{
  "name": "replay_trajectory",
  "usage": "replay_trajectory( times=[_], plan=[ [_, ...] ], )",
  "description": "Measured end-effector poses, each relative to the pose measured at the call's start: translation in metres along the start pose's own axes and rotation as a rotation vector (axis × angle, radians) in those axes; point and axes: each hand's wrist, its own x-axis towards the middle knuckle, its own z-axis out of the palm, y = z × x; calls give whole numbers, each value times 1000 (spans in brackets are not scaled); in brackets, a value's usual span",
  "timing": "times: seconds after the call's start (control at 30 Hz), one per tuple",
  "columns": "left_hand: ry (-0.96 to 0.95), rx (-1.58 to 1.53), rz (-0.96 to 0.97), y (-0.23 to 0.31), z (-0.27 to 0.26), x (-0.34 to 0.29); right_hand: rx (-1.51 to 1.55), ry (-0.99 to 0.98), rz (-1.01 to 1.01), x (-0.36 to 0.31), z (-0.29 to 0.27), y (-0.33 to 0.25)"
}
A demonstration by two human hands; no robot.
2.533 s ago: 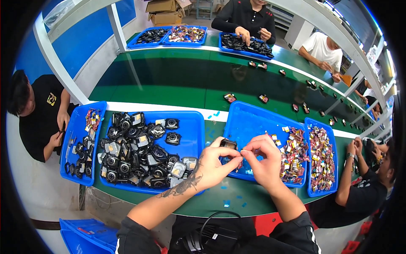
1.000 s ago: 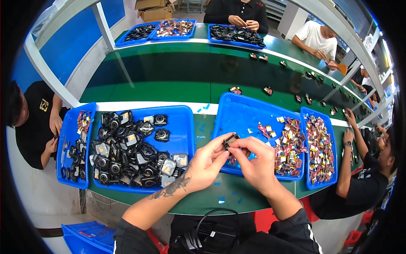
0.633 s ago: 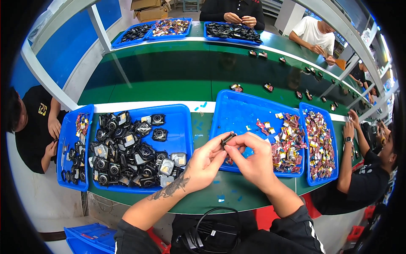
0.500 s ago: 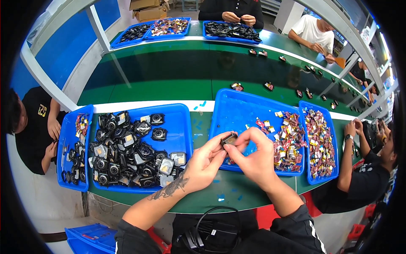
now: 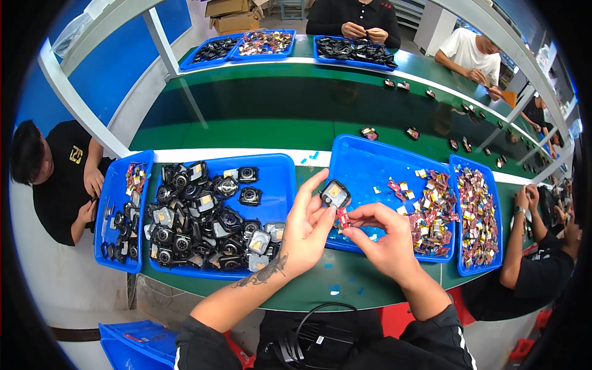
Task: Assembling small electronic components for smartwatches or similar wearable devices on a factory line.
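Step, as I read it: fitting a small part to a housing. Left hand has its grip closed on a small black square housing, thumb and fingertips pinching it, held up over the near edge of the bench, between the two big trays. Right hand has a narrow pinch on a tiny red part, just below the housing, close but apart.

Next move likely calls for lining the red part up with the housing's open face and seating it; fine alignment, the left has to keep the housing steady.

Counts, near to far:
- Blue trays on the near edge: four. Narrow left tray, mixed bits. Big tray, black housings heaped, too many to count. Third tray, mostly bare, red/yellow parts piled at its right side. Narrow right tray, full of the same.
- Green belt: roughly a dozen small units scattered toward the right.
- Far edge: three more blue trays.
- Other people: at least five around the line.
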Motion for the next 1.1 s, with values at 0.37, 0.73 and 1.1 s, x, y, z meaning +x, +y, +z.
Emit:
replay_trajectory(
  times=[0.37, 0.73, 1.1],
  plan=[
    [-181, 808, 360, 30, -12, 2, 485, -67, 192, 0, -13, 7],
    [-384, 743, 213, 41, -21, 3, 486, -247, 263, 4, -27, -2],
    [-232, 254, -274, 27, -22, -1, 424, -47, 198, 1, -8, -3]
  ],
)
